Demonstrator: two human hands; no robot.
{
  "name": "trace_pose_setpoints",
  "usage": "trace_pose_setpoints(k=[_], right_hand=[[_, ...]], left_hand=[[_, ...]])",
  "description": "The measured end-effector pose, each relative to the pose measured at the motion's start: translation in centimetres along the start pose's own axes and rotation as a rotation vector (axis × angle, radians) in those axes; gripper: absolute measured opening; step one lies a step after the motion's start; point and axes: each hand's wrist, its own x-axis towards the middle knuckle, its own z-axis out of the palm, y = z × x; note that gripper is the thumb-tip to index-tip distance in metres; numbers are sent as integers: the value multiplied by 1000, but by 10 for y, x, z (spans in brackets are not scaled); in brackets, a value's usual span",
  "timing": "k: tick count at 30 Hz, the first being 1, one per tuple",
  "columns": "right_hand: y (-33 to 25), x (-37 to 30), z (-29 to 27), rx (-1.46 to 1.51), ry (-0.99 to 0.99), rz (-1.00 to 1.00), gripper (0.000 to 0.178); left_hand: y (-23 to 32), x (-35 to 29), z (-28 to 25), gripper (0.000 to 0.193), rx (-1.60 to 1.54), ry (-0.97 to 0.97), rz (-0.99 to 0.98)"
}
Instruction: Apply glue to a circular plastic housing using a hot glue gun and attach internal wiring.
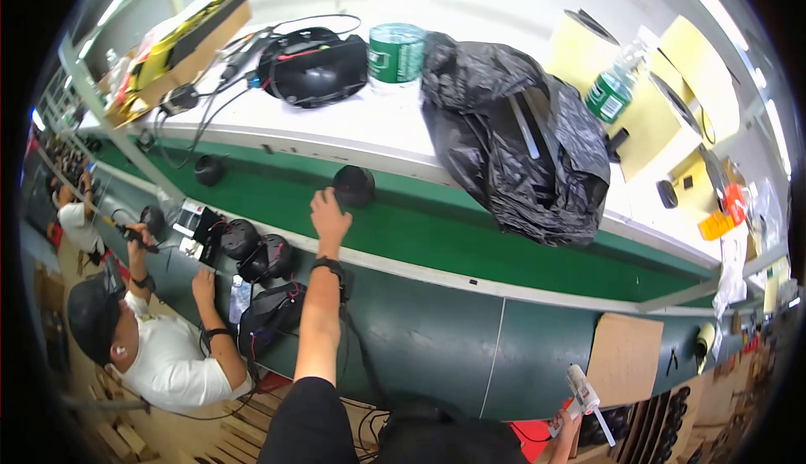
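Observation:
My left hand [331, 217] stretches forward over the green belt. Its fingers are apart at the near left side of a black round housing [354, 185], at or very near its surface and not wrapped round it. At the lower right, my right hand [566, 420] grips a white hot glue gun [582, 387]. A long pale glue stick [605, 428] sticks out of the gun, beside a brown cardboard sheet [625, 358] on the dark green bench [428, 346]. Another black round housing [208, 170] sits on the belt farther left.
A co-worker [168, 338] at the left handles a tool near several black housings [241, 239] and a clear bottle [240, 298]. On the white shelf [395, 128] are a black plastic bag [512, 128], a green-labelled bottle [395, 54] and yellow rolls [663, 124]. Pliers [672, 361] lie right.

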Motion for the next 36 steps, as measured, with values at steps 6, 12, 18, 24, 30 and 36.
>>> trace_pose_setpoints(k=[6,12,18,24,30,36], right_hand=[[19,-53,-28,-28,299,43,38],[17,-72,-7,40,375,15,42],[6,-76,17,52,442,44,39],[1,-65,32,-37,204,26,35],[-40,-37,86,-301,-172,-1,19],[-52,-25,132,-259,-438,72,29]], left_hand=[[-5,55,54,87,95,-357,208],[4,72,140,51,270,-419,258],[6,59,143,63,231,-454,405],[56,-34,53,54,-131,-547,648],[75,-220,-28,53,-323,-804,934],[74,-335,-75,25,-722,-942,734]])
